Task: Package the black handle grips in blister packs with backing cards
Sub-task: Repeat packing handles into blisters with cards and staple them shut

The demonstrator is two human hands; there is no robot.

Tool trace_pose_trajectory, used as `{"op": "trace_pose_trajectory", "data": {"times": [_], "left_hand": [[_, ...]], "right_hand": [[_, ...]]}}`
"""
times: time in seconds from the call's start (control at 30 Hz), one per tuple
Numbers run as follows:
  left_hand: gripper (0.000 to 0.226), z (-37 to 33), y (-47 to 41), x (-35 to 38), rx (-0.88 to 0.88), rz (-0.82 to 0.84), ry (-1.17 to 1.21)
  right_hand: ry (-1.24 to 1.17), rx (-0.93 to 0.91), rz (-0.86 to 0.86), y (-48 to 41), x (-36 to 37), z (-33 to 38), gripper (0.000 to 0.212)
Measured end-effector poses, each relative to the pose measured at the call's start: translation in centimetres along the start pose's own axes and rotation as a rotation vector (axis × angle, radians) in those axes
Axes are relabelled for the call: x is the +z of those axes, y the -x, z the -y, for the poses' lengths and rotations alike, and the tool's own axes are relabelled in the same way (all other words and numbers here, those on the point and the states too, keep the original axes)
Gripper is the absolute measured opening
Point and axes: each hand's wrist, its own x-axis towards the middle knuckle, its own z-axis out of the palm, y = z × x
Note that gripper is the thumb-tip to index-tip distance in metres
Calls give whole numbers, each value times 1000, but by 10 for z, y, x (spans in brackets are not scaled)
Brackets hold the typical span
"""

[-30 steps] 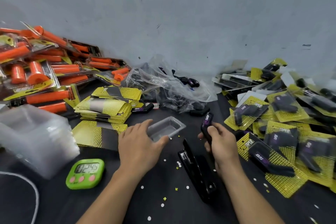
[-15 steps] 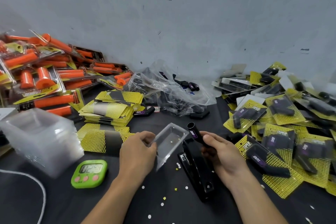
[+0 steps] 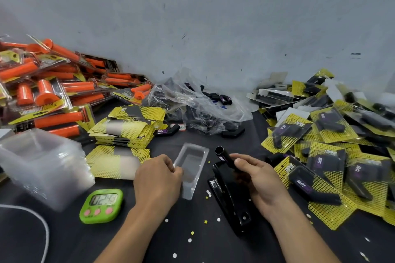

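My left hand pinches the left rim of a clear blister tray, held tilted above the black table with its hollow facing me. My right hand grips a black handle grip; its open end points up and to the left, close to the tray's right edge. A stack of yellow-and-black backing cards lies behind my left hand, and one more card lies flat just left of it. Loose black grips sit in a clear plastic bag at the back.
A black stapler lies under my right hand. A green timer sits at the front left, beside a stack of clear blister trays. Finished black-grip packs are piled at the right, orange-grip packs at the left. Paper punch bits dot the table.
My left hand lifted the blister tray off the table and tilted it upright. My right hand swung the black grip from pointing away to pointing left, nearer the tray.
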Motion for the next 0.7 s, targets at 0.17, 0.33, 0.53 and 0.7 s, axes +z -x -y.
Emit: {"op": "trace_pose_trajectory", "data": {"times": [0.17, 0.33, 0.53, 0.7], "left_hand": [[15, -4, 2, -4, 13, 0, 19], [12, -9, 4, -8, -6, -131, 263], [10, -9, -1, -19, -111, -42, 639], [20, -9, -4, -28, -287, 466, 1005]], "right_hand": [[13, -7, -21, -2, 2, 0, 20], [-41, -24, -59, -4, 1, -2, 18], [-133, -20, -98, -5, 0, -1, 17], [-141, -7, -97, -5, 0, -1, 18]]}}
